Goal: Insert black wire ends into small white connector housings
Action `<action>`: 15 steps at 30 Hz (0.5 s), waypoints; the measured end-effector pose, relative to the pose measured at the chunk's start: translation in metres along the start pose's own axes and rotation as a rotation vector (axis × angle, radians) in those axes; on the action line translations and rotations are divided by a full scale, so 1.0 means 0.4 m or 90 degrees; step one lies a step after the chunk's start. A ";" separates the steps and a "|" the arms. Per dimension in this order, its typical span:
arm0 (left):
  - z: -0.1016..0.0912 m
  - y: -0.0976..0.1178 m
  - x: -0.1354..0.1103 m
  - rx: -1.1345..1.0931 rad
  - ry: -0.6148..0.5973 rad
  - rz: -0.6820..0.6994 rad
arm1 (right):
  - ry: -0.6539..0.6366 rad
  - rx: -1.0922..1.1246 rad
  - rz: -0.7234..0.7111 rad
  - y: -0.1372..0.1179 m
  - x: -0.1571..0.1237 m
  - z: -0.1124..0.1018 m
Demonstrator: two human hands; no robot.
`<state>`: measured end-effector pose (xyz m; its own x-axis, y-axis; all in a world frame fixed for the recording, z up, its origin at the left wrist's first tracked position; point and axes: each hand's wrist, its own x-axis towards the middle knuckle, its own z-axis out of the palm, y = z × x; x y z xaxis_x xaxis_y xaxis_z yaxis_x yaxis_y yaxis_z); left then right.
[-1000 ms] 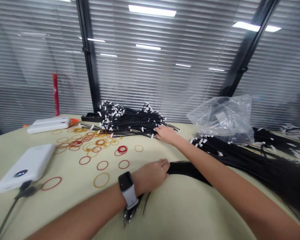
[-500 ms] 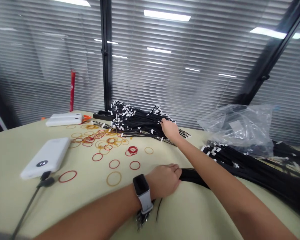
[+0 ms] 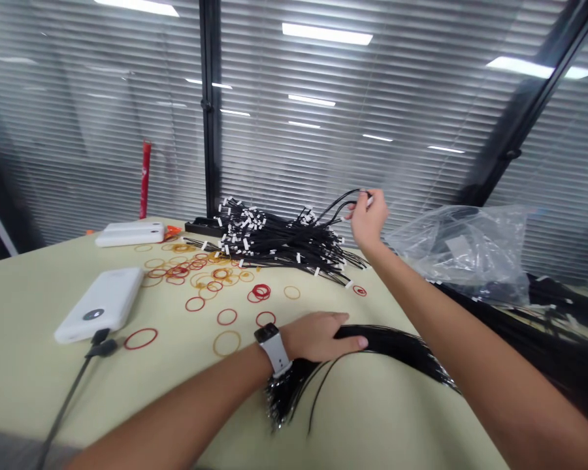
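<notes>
My right hand (image 3: 370, 219) is raised over the back of the table, its fingers pinched on a few black cables (image 3: 340, 197). These cables curve up out of a tangled pile of black cables (image 3: 284, 238) with white tags. My left hand (image 3: 316, 336), with a watch (image 3: 273, 346) on its wrist, lies across a bundle of black cables (image 3: 392, 339). Its thumb and fingers are stretched out over the bundle. Shiny bare ends (image 3: 277, 405) of the bundle fan out below the watch, and one loose strand curves away from it.
Red and yellow rubber bands (image 3: 196, 267) lie scattered left of centre. Two white power banks (image 3: 102, 303) rest at left, the nearer with a cord plugged in. A clear plastic bag (image 3: 463, 251) and more black cables (image 3: 519, 333) are at right. Window blinds rise behind the table.
My right hand has lifted from the pile and moved right, drawing a few cables up. My left hand has loosened from its closed grip and spread over the bundle, which shows more now.
</notes>
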<state>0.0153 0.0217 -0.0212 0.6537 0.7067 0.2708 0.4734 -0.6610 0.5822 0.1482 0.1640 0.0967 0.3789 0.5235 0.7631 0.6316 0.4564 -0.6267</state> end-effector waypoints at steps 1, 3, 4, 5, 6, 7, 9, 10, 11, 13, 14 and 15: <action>-0.005 -0.009 0.005 -0.035 0.014 -0.025 | 0.025 0.030 0.016 0.001 0.011 -0.014; -0.017 -0.030 0.016 -0.114 0.066 -0.087 | 0.068 0.078 0.046 0.005 0.027 -0.045; -0.025 -0.041 0.021 -0.154 0.096 -0.118 | 0.080 0.098 0.059 0.008 0.032 -0.062; -0.033 -0.050 0.026 -0.196 0.127 -0.145 | 0.084 0.114 0.070 0.013 0.033 -0.079; -0.042 -0.057 0.031 -0.239 0.158 -0.166 | 0.079 0.129 0.078 0.019 0.031 -0.096; -0.051 -0.063 0.035 -0.283 0.190 -0.184 | 0.067 0.142 0.084 0.027 0.026 -0.113; -0.072 -0.069 0.042 -0.371 0.256 -0.210 | 0.040 0.163 0.093 0.044 0.008 -0.147; -0.082 -0.071 0.045 -0.412 0.289 -0.220 | 0.028 0.170 0.095 0.054 -0.004 -0.164; -0.092 -0.074 0.048 -0.449 0.323 -0.225 | 0.015 0.174 0.096 0.064 -0.016 -0.181; -0.108 -0.082 0.050 -0.505 0.394 -0.230 | -0.017 0.176 0.093 0.088 -0.040 -0.217; -0.115 -0.088 0.051 -0.524 0.428 -0.230 | -0.040 0.172 0.092 0.102 -0.052 -0.236; -0.120 -0.095 0.052 -0.537 0.457 -0.233 | -0.068 0.165 0.090 0.117 -0.063 -0.256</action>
<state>-0.0174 0.0737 -0.0010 -0.0523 0.9793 0.1955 -0.1551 -0.2014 0.9672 0.2374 0.0987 0.0642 0.3691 0.6613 0.6530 0.3789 0.5345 -0.7555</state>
